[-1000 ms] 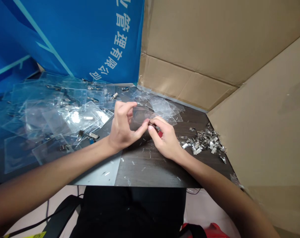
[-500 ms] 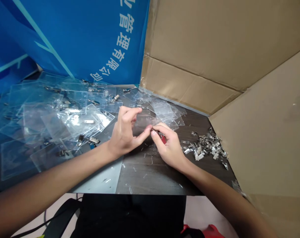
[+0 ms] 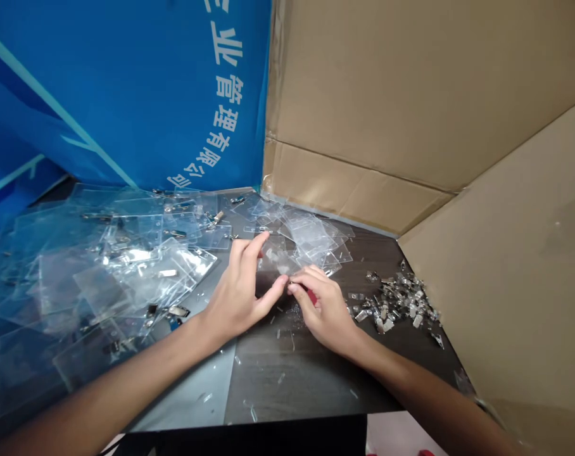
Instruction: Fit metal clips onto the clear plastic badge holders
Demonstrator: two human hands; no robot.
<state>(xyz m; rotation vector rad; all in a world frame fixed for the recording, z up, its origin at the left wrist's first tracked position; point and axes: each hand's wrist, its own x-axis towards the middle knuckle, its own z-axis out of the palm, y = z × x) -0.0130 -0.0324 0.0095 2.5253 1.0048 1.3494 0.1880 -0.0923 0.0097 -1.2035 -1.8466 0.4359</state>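
My left hand [image 3: 242, 294] and my right hand [image 3: 322, 308] meet over the middle of a dark table [image 3: 297, 373]. The left thumb and fingers pinch a clear plastic badge sleeve [image 3: 273, 259] held just above the table. My right hand is closed, its fingertips pinching a small metal clip [image 3: 301, 286] against the sleeve's near edge; a bit of red shows under the fingers. A loose stack of clear sleeves [image 3: 316, 237] lies just beyond the hands.
A wide spread of clear sleeves with clips [image 3: 116, 266] covers the table's left side. A heap of small metal clips [image 3: 401, 304] lies at the right. Cardboard walls [image 3: 506, 266] close in the right and back, a blue banner [image 3: 126, 95] the back left.
The view has tilted upward, so hands and table sit lower in the frame. Both hands keep the same pinch on sleeve and clip, with only small finger movement.
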